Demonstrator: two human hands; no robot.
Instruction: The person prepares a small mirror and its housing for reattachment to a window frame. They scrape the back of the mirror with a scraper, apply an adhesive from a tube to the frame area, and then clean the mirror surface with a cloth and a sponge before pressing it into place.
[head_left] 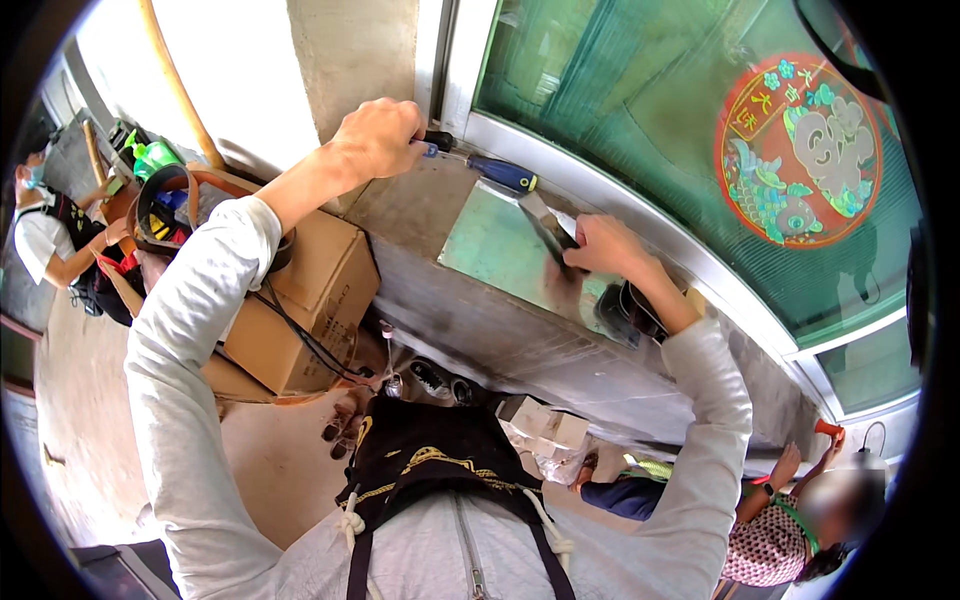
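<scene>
My left hand (pixel 385 138) is closed at the far left end of the concrete ledge, around a tool whose black handle end (pixel 438 140) sticks out; its kind is hidden. Just right of it lies a blue-handled screwdriver (pixel 505 174), close to the window frame. In my right hand (pixel 606 245) is a scraper with a flat metal blade (pixel 545 222), tilted over a greenish glass sheet (pixel 490 237) on the ledge. A dark, shiny object (pixel 618 315) sits below my right wrist at the sheet's near corner; I cannot make it out.
A window with a round red decoration (pixel 800 150) stands behind the ledge (pixel 410 215). At left are a cardboard box (pixel 315 295) and a tool bag (pixel 165 205). Shoes (pixel 430 378) and a white box (pixel 540 428) lie below. One person (pixel 60 225) is at left, another (pixel 775 540) at right.
</scene>
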